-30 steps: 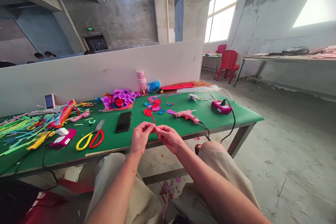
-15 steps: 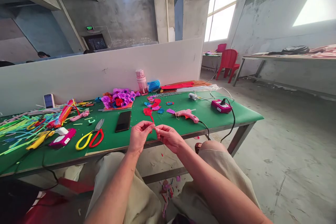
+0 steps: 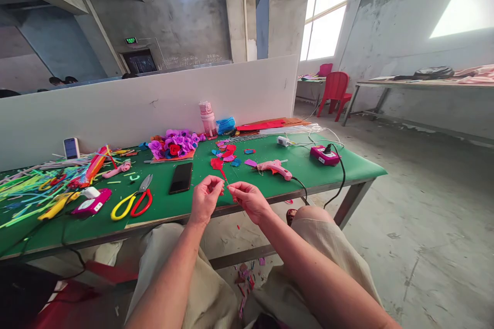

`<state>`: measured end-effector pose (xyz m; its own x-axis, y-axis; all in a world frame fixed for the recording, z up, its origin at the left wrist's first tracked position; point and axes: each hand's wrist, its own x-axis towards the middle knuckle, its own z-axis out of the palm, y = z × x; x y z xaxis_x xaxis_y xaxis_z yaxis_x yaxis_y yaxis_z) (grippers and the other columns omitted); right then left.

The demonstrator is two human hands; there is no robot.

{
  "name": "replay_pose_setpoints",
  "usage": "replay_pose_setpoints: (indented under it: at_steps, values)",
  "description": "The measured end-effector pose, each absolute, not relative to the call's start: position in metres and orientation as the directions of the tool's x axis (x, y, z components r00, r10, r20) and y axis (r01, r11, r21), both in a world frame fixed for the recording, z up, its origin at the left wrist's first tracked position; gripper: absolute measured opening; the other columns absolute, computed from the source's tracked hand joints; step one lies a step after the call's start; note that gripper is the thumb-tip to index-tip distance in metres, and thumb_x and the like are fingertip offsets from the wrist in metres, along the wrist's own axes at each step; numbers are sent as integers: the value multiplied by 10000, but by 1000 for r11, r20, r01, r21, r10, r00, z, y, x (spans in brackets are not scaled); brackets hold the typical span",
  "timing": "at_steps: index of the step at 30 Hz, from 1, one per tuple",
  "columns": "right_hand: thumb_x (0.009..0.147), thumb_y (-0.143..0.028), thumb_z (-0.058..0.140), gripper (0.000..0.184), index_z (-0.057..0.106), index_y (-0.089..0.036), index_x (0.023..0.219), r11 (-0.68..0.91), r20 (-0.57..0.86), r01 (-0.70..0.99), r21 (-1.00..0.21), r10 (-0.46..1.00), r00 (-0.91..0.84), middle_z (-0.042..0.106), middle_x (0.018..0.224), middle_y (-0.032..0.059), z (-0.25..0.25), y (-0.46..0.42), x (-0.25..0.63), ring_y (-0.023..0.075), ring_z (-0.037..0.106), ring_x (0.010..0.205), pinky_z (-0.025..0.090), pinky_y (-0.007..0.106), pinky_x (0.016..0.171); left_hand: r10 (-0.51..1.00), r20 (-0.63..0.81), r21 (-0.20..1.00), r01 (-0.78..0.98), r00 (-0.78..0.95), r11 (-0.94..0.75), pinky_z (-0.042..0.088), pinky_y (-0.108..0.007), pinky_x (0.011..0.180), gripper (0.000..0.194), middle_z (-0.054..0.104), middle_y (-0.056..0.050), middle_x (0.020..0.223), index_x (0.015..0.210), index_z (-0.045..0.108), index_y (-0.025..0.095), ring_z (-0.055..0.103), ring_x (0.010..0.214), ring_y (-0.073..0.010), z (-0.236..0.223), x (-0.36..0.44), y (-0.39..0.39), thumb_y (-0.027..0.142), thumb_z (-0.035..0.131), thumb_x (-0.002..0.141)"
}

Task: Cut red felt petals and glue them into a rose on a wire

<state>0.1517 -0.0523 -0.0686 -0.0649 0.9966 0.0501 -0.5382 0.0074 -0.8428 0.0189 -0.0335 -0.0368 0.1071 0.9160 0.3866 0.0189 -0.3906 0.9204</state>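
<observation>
Two bare hands meet above the near edge of a green table (image 3: 247, 185). The left hand (image 3: 204, 201) has thumb and forefinger pinched together at the lower end of a thin red stem (image 3: 224, 176); the right hand (image 3: 250, 203) pinches with thumb and fingertips just beside it, though its exact grip on the stem is too small to tell. One stem shows, its long axis slanting from far left, by a red petal-like piece (image 3: 216, 164), to near right between the hands. Whether stem and piece are joined is unclear.

Left of the hands are one black phone (image 3: 181, 178), lying flat, and one pair of scissors (image 3: 135, 200), its blades pointing far and right. On the right lies one pink glue gun (image 3: 275, 168), nozzle leftward. Two magenta power blocks (image 3: 325, 155) sit one on each side. Farther back are a purple-and-red flower cluster (image 3: 175, 145) and one pink bottle (image 3: 208, 119).
</observation>
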Motion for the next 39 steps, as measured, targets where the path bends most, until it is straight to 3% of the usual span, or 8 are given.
replay_pose_setpoints:
  at_steps: [8, 17, 21, 27, 39]
  values:
    - [574, -334, 786, 216, 698, -179, 696, 13, 52, -517, -856, 997, -62, 590, 646, -21, -67, -54, 151, 68, 407, 540, 283, 238, 541, 943, 330, 944, 10, 28, -331, 470, -209, 562, 168, 637, 13, 634, 710, 666, 158, 550, 547, -96, -37, 21, -34, 308, 713, 651]
    - [567, -353, 774, 223, 696, -176, 678, 82, 84, -449, -890, 996, 15, 598, 636, -18, -63, -57, 150, 85, 414, 562, 311, 250, 568, 927, 373, 921, 105, 30, -374, 435, -197, 519, 137, 610, 27, 576, 672, 652, 162, 529, 505, -90, -39, 19, -32, 296, 678, 680]
    - [558, -364, 775, 234, 691, -177, 672, 58, 47, -456, -888, 998, 35, 572, 605, -25, -62, -56, 151, 82, 400, 547, 306, 246, 553, 926, 375, 925, 54, 39, -377, 431, -190, 504, 137, 580, 37, 557, 667, 623, 161, 517, 494, -84, -39, 19, -31, 289, 666, 688]
    - [567, -382, 765, 247, 693, -178, 687, 84, 80, -435, -896, 996, 30, 599, 640, -8, -63, -56, 151, 92, 420, 562, 311, 248, 554, 944, 330, 942, 65, 18, -330, 493, -232, 553, 216, 676, -14, 664, 754, 688, 150, 600, 556, -123, -40, 20, -31, 337, 710, 648]
    - [584, -374, 752, 231, 692, -170, 674, 154, 127, -340, -928, 987, 101, 619, 649, 2, -62, -57, 149, 106, 436, 578, 309, 255, 563, 928, 372, 918, 143, 17, -371, 476, -222, 537, 176, 647, 8, 611, 706, 671, 168, 588, 537, -120, -45, 19, -30, 343, 680, 688]
